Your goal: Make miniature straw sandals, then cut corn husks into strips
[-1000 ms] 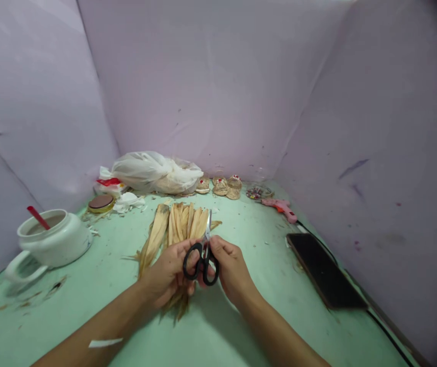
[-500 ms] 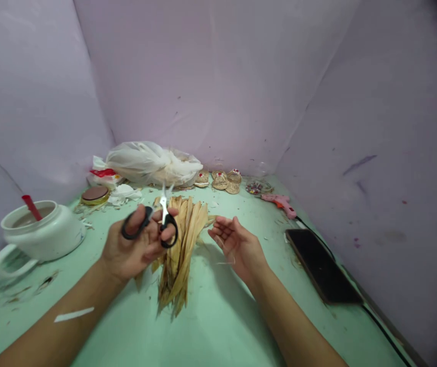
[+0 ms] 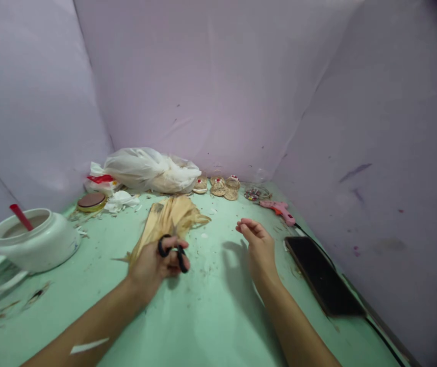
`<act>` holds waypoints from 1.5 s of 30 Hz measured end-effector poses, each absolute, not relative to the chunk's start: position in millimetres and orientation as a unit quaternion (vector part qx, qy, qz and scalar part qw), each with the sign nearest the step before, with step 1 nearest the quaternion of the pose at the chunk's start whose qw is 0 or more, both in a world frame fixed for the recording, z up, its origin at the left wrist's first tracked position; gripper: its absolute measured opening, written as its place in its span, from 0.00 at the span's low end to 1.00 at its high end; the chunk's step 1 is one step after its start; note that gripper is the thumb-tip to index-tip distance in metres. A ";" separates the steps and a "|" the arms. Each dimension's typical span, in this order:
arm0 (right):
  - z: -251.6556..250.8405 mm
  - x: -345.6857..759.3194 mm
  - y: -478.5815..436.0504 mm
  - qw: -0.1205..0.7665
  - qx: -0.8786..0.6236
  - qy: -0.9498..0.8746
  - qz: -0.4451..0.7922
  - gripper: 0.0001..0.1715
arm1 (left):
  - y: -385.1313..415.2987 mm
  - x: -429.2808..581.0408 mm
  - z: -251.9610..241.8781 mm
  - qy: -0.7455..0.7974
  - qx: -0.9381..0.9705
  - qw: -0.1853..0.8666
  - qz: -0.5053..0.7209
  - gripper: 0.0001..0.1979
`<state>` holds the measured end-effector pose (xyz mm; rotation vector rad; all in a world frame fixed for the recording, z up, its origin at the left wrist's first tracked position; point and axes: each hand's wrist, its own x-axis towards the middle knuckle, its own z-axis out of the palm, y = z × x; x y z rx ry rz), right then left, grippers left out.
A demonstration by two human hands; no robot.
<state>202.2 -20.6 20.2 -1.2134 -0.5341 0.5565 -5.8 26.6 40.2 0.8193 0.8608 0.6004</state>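
Observation:
My left hand [image 3: 151,267] is closed around black-handled scissors [image 3: 181,259], fingers through the loops, blades pointing away and blurred. Just behind and beneath that hand lies a bundle of dried, straw-coloured husk strips [image 3: 168,214], slanting across the table; the hand covers its near right side. My right hand [image 3: 261,252] hovers over the table to the right, apart from the bundle. Its thumb and fingertips are pressed together, and whatever may be between them is too small to make out.
On the green table [image 3: 203,326], a white pot [image 3: 46,250] with a red stick stands left. Behind are a round tin [image 3: 92,201], a plastic bag [image 3: 149,171] and small woven shoes [image 3: 218,186]. A pink glue gun [image 3: 281,210] and a phone [image 3: 323,275] lie right.
My left hand has come down and right with the scissors, whose blades have closed up. The husk bundle now lies slanted, its near end further left. My right hand has drawn right, its fingers pinching together.

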 end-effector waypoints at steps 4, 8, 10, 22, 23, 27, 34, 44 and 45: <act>15.9 201.1 -19.2 0.744 -0.565 -0.235 0.270 0.09 | 62.7 -29.8 59.7 0.533 0.485 0.609 0.331 0.14; 13.7 196.4 -18.5 0.729 -0.574 -0.234 0.290 0.09 | 60.8 -37.1 68.1 0.492 0.541 0.631 0.259 0.19; 13.1 194.6 -18.0 0.722 -0.578 -0.230 0.304 0.09 | 47.2 -30.1 65.2 0.446 0.565 0.656 0.229 0.20; 23.8 160.0 6.8 0.454 -0.693 -0.251 0.500 0.09 | -20.1 -0.4 7.1 0.219 0.656 0.691 0.208 0.22; 21.2 154.9 16.9 0.435 -0.707 -0.266 0.491 0.09 | -20.5 -1.2 4.2 0.200 0.677 0.676 0.212 0.22; 7.0 141.0 58.2 0.382 -0.743 -0.325 0.444 0.18 | -19.6 -2.2 1.6 0.172 0.720 0.637 0.214 0.25; 1.8 137.3 79.0 0.459 -0.707 -0.363 0.397 0.12 | -16.6 -7.1 12.7 0.181 0.707 0.638 0.248 0.21; 62.1 198.4 -18.1 0.699 -0.461 -0.320 0.444 0.10 | -7.8 -19.9 21.5 0.234 0.639 0.637 0.362 0.22; 64.9 201.9 -27.4 0.709 -0.420 -0.294 0.484 0.09 | -6.0 -20.8 24.9 0.242 0.642 0.626 0.370 0.22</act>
